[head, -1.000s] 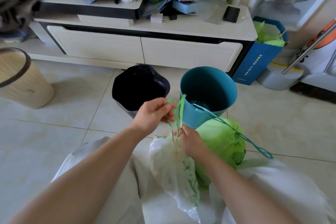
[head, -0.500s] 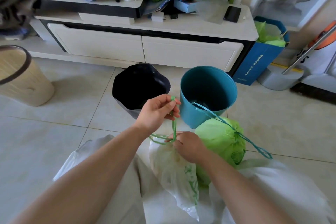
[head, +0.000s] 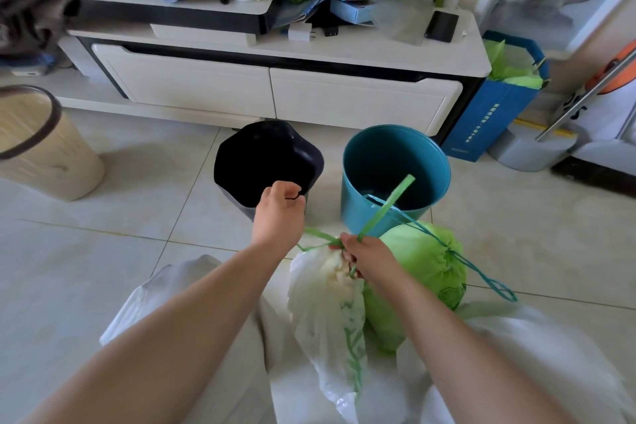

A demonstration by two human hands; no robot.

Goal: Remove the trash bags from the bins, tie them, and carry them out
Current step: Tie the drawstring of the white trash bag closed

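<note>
Head view: two trash bags lie on the tiled floor (head: 516,217) by the person's knees, a white bag (head: 327,306) and, touching its right side, a tied green bag (head: 423,262). Three bins stand beyond: a black bin (head: 268,162), a teal bin (head: 395,169) and a beige bin (head: 38,144) well apart at left. The right hand (head: 368,258) has its grip pinching the green drawstring (head: 385,208) at the white bag's neck. The left hand (head: 278,213) is curled shut; whether it grips the drawstring cannot be told. A white TV cabinet (head: 275,93) runs along the wall.
</note>
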